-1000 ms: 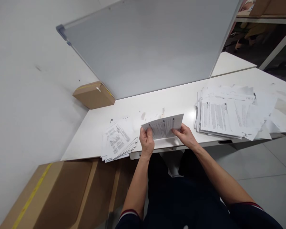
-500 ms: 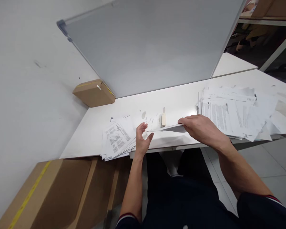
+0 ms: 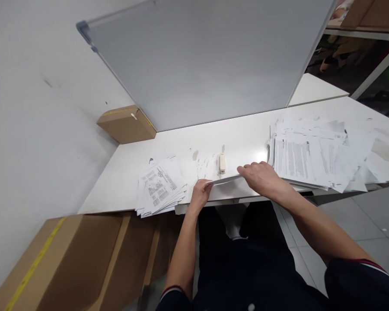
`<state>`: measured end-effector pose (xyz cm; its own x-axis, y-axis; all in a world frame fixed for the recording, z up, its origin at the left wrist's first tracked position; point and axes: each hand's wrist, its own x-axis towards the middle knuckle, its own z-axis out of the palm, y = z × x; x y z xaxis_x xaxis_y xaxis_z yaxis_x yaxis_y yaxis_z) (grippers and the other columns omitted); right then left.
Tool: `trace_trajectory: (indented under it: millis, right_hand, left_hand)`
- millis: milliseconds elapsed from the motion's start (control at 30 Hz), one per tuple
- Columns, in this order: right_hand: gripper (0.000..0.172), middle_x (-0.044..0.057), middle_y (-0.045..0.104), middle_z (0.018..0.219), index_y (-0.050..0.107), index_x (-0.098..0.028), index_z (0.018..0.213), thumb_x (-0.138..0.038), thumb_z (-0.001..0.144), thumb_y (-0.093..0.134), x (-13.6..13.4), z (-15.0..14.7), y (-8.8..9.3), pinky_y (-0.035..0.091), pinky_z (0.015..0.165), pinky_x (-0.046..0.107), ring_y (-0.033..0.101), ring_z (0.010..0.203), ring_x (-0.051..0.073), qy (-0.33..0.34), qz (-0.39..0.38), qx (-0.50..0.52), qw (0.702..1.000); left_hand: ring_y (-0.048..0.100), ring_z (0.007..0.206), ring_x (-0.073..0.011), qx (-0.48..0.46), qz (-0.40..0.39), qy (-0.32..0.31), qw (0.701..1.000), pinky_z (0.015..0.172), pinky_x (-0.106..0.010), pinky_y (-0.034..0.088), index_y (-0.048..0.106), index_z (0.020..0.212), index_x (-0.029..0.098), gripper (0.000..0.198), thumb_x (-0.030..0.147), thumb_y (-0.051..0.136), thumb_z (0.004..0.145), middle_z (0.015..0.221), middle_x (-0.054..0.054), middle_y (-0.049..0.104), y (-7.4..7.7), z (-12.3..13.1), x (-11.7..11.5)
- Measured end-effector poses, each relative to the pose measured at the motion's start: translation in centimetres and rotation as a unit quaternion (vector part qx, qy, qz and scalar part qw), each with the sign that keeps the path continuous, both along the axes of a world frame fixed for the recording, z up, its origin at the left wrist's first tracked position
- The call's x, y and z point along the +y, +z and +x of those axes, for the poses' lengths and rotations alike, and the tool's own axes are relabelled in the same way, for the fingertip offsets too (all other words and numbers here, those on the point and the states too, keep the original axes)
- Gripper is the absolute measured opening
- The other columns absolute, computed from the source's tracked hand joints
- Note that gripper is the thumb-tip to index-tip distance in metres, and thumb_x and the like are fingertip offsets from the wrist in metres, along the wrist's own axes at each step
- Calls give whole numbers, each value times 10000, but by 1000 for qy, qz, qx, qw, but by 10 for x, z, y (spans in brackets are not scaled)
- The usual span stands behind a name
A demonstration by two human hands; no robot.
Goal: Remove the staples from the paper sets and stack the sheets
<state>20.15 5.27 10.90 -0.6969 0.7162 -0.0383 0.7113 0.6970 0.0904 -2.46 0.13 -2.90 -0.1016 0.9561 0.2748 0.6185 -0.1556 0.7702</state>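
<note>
Between my hands is a thin stack of white paper point(image 3: 225, 179), seen almost edge-on above the front of the table. My left hand point(image 3: 201, 192) pinches its left end, thumb and fingers together. At the other end my right hand point(image 3: 259, 175) grips the stack from above, fingers bent over the edge. Just beyond the paper lies a small cream block-shaped object point(image 3: 222, 164), untouched; its exact kind I cannot make out. A pile of printed sheets point(image 3: 160, 185) is left of my left hand. To the right of my right hand spreads a larger pile of printed sheets point(image 3: 307, 155).
The white table point(image 3: 171, 144) has dark smudges. A whiteboard point(image 3: 207, 65) stands along its back edge, with a cardboard box point(image 3: 128, 125) at its lower left corner. Large cardboard boxes point(image 3: 74, 255) sit below the table at the left. A shelf rack point(image 3: 363, 34) is at the far right.
My left hand, open beside the paper before, has moved right and closed on its left end. My right hand has shifted slightly left, still gripping the paper.
</note>
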Motion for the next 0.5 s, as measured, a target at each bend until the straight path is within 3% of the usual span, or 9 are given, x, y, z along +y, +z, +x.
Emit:
trace_trajectory:
  millis: [67,167,267,300,367,433,500]
  right_hand:
    - [256,36,557,577,515,-167,784,43,705,392,-1,2,3,218,502,268,491,507,140,5,-15,2,1000]
    - [176,14,513,507,524,-184,756,-61,783,400,0,13,14,207,457,262,433,431,121,3,-48,55,997]
    - [177,14,545,538,567,-206,767,-247,842,412,2,31,18,269,434,248,465,446,124,-18,-161,191,968]
    - [183,19,580,586,587,-213,789,-288,838,427,1,37,14,313,443,244,506,486,133,-28,-219,250,943]
    - [191,33,643,707,617,-216,840,-333,811,469,-3,45,-4,406,488,254,583,589,166,-65,-347,360,863]
    - [228,56,675,806,630,-199,886,-360,785,505,-14,48,-35,474,537,299,627,673,211,-131,-462,430,765]
    - [266,70,687,833,628,-183,942,-357,773,521,-29,48,-70,505,580,339,644,714,236,-202,-526,466,682]
  left_hand:
    - [571,807,-168,-29,-17,19,999,733,-308,461,646,751,196,217,359,510,794,795,-39,640,4,0,-2]
    - [567,729,-145,-149,-14,59,987,683,-277,462,642,773,179,229,392,560,754,734,-21,628,17,-1,-4]
    - [573,697,-136,-283,32,72,956,672,-268,465,639,804,165,240,379,635,695,716,-15,629,35,0,-2]
    - [575,689,-134,-311,45,71,947,671,-267,467,639,805,165,242,373,650,683,709,-13,629,39,1,-1]
    - [581,692,-133,-325,58,70,941,679,-267,472,639,820,170,241,371,648,688,712,-12,632,44,3,3]
    - [592,747,-140,-283,41,69,956,716,-274,474,636,875,178,249,376,609,726,773,-26,644,41,7,8]
    - [596,829,-151,-213,7,76,974,768,-291,470,625,943,183,272,379,557,767,866,-49,649,31,12,13]
